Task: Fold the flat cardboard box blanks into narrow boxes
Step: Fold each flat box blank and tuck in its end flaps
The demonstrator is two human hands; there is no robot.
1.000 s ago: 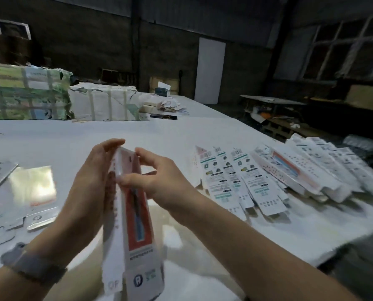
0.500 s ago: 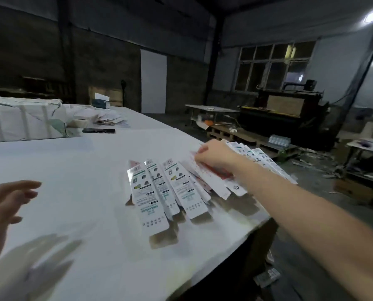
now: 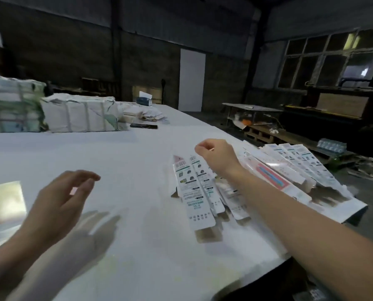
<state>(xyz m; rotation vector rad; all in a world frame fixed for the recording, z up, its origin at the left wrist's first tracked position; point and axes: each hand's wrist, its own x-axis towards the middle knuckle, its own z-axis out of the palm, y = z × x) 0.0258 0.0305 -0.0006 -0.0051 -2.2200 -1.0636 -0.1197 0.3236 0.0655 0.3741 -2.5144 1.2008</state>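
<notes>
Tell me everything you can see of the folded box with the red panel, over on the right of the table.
The long narrow white cardboard box with a red panel lies flat near the white table's right edge, its printed red-and-blue face up and glossy. It rests on top of other white folded boxes, angled from upper left to lower right. The right hand hovers to its left, not touching it.

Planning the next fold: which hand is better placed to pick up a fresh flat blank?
Left. The left hand hovers open and empty beside the flat blanks; the right hand is over the folded boxes.
</notes>
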